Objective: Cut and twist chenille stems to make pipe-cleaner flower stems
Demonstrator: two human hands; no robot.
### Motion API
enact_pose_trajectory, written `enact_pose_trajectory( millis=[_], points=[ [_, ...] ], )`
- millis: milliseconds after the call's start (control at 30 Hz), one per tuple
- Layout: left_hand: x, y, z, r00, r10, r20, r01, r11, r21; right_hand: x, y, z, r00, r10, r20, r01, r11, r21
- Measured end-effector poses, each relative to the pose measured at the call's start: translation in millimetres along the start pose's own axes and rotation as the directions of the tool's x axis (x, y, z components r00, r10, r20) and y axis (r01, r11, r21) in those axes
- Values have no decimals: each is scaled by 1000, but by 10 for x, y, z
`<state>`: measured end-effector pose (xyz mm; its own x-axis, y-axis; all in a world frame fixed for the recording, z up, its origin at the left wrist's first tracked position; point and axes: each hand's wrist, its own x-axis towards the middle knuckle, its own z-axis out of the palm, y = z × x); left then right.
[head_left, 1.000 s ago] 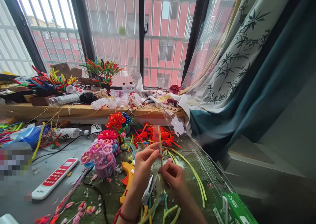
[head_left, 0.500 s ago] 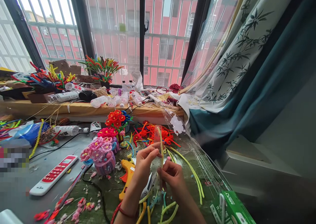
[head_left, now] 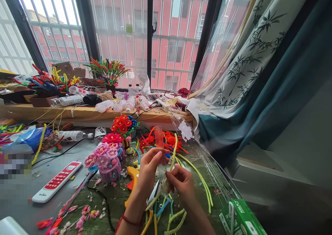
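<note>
My left hand point(head_left: 149, 167) is closed around a clear plastic ruler point(head_left: 158, 137), which stands upright above the table. Between the thumb and fingers of my right hand point(head_left: 183, 185) is a yellow pipe cleaner point(head_left: 175, 148). It rises beside the ruler, slightly curved and apart from the ruler's upper end. Behind my left wrist lie an orange and yellow glue gun point(head_left: 132, 176) and scissors point(head_left: 155, 193), both partly covered. Below my hands are cut pieces of blue and yellow pipe cleaner point(head_left: 164, 206). Longer yellow-green pipe cleaners point(head_left: 199, 171) curve away on the right.
Pots of pipe-cleaner flowers point(head_left: 110, 171) stand left of my hands, with red pipe-cleaner pieces point(head_left: 147, 141) behind. A white remote point(head_left: 57, 182) lies at left, a green box point(head_left: 242, 216) at front right. Plastic bottles point(head_left: 103, 106) crowd the windowsill. A black cable point(head_left: 102, 193) crosses the table.
The pipe cleaner lay along the ruler before; now it stands apart to the right. The ruler has shifted left with my left hand. My right hand has barely moved.
</note>
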<state>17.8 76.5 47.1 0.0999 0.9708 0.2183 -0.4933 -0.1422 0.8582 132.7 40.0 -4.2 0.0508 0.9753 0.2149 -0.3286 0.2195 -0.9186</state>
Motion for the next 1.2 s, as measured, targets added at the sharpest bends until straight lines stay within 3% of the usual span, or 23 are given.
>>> enact_pose_trajectory(
  millis=[200,367,567,800,1033,1200],
  points=[
    [4,-25,8,995,-102,5,102,994,39,20,-37,-49,1000,-2,19,3,998,-69],
    [-20,-68,44,998,22,-52,-14,988,155,25,-32,-50,998,-22,59,26,997,-70],
    [-50,-109,29,998,-43,38,39,994,100,16,-13,-44,995,-19,95,21,999,-25],
    [-51,-138,85,995,-70,-75,68,997,-25,23,125,-8,993,14,121,-17,1000,26],
    [-63,-114,116,989,-20,-147,11,998,-65,15,121,9,984,49,170,-56,998,38],
    [-83,-82,122,981,57,-184,-56,998,7,-2,100,37,985,69,159,-71,997,8]
  ],
)
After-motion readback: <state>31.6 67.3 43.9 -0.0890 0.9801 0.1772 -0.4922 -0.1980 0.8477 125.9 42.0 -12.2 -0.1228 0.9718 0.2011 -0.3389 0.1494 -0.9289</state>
